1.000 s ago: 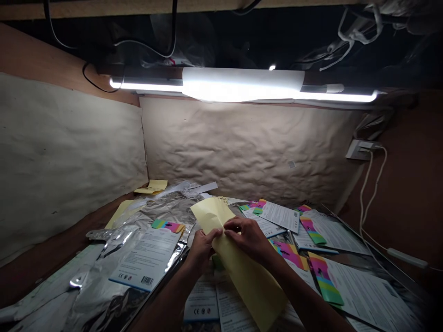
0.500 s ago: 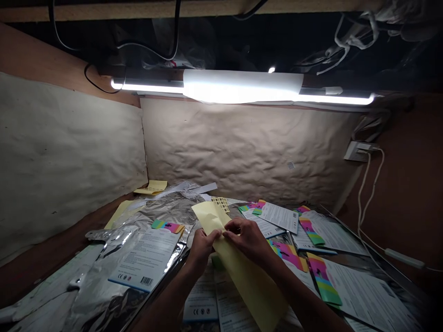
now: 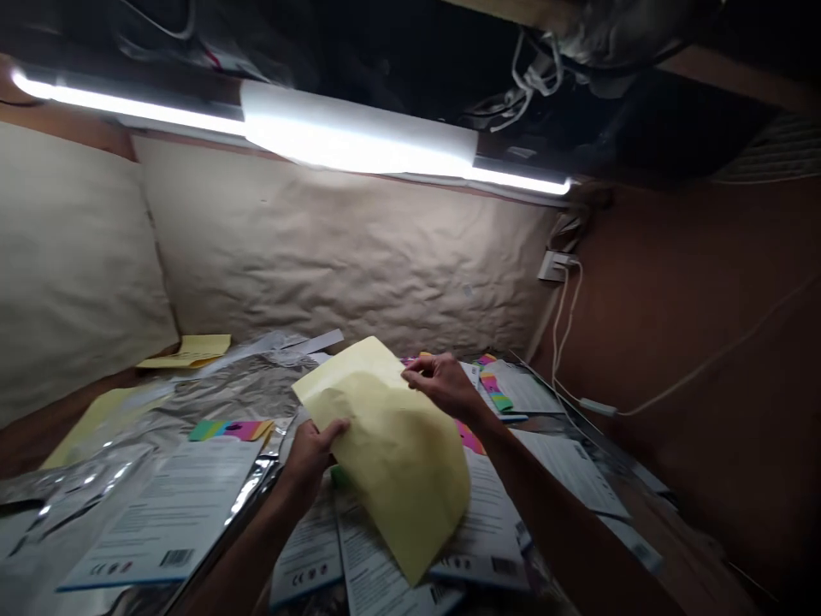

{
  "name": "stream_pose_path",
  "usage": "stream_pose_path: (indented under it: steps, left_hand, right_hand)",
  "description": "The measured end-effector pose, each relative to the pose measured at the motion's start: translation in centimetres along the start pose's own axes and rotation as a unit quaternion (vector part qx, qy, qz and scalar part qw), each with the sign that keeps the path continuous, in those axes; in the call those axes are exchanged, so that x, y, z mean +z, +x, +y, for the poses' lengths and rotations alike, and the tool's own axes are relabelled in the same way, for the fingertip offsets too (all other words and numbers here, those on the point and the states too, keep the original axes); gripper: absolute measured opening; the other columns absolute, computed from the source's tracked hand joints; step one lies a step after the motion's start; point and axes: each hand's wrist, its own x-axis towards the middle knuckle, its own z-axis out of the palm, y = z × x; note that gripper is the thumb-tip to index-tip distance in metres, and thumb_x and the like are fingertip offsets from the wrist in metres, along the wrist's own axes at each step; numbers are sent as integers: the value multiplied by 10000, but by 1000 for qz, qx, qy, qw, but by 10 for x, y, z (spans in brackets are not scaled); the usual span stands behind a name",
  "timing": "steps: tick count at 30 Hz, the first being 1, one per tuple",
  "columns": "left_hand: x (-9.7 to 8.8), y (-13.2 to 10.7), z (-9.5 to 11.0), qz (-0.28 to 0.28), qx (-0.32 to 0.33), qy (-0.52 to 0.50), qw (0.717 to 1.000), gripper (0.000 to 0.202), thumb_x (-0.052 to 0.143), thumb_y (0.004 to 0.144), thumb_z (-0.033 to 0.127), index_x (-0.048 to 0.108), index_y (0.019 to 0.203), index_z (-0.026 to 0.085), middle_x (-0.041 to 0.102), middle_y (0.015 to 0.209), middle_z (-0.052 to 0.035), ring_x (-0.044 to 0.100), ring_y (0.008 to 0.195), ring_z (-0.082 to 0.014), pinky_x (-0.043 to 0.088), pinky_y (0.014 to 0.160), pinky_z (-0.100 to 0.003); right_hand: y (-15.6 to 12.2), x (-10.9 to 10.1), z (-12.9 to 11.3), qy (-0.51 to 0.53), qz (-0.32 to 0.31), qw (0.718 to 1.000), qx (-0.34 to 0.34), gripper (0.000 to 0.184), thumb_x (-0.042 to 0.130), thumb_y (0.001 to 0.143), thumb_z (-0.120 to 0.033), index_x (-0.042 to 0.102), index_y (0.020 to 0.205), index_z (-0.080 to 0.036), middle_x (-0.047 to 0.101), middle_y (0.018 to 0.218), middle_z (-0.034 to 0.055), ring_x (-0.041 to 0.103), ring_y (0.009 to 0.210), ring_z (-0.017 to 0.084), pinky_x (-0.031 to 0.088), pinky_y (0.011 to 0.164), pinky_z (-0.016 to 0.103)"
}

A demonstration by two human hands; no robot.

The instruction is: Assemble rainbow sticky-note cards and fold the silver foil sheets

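Observation:
A pale yellow sheet of paper (image 3: 398,453) is held up at a slant, its broad face toward me and its lower part curling. My left hand (image 3: 311,458) grips its left edge, thumb on the near face. At the upper right edge, my right hand (image 3: 442,385) is closed in a pinch with its fingertips on the paper. Below the sheet lie white printed packs (image 3: 372,556), partly covered by it. Another printed pack (image 3: 167,505) with a rainbow-coloured top lies left of my left hand.
Crinkled clear plastic (image 3: 237,389) covers the left side, with folded yellow paper (image 3: 192,349) behind. More packs (image 3: 570,466) lie at right. A papered wall (image 3: 333,257) stands behind, under a tube light (image 3: 359,141). White cables (image 3: 561,334) hang from a wall socket (image 3: 552,265).
The view has swung right. The yellow sheet has turned from a narrow strip to a broad face. My hands have moved apart, the right one up along its edge.

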Motion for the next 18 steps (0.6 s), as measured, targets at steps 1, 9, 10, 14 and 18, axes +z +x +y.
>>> stream_pose_path:
  steps: [1,9,10,14,18]
  left_hand:
    - [-1,2,1,14,-15,5,1000,348,750,622,256,673,936,126,727,806,-71,668,646,-205,546,546,-290]
    - [-11,5,14,98,-51,33,993,194,684,605,252,600,764,176,599,604,22,549,484,-143,439,422,-226]
    - [-11,5,15,98,-55,36,993,198,681,600,256,599,762,177,594,600,24,550,483,-146,442,423,-231]
    - [-11,8,12,101,-53,44,993,202,682,578,242,597,751,182,589,602,21,551,484,-152,435,414,-232]
    - [-12,12,8,107,-58,43,992,173,669,585,233,603,736,182,606,617,-4,559,483,-167,451,412,-252]
  right_hand:
    - [-3,-14,7,-2,20,1000,2,211,619,828,-315,759,820,-158,740,733,25,658,647,152,444,559,216]
    - [-89,-38,93,-93,104,990,-25,144,603,880,-255,715,813,-193,726,807,48,664,722,186,509,648,277]
    - [-97,-33,101,-95,100,990,-30,140,596,886,-241,713,823,-194,727,827,54,668,742,191,516,657,282]
    - [-112,-19,117,-131,77,985,-79,145,561,912,-181,704,895,-199,730,905,66,680,867,203,537,761,313]
    - [-116,-14,117,-172,26,979,-107,182,533,916,-120,701,940,-187,730,956,76,679,905,200,539,814,330]
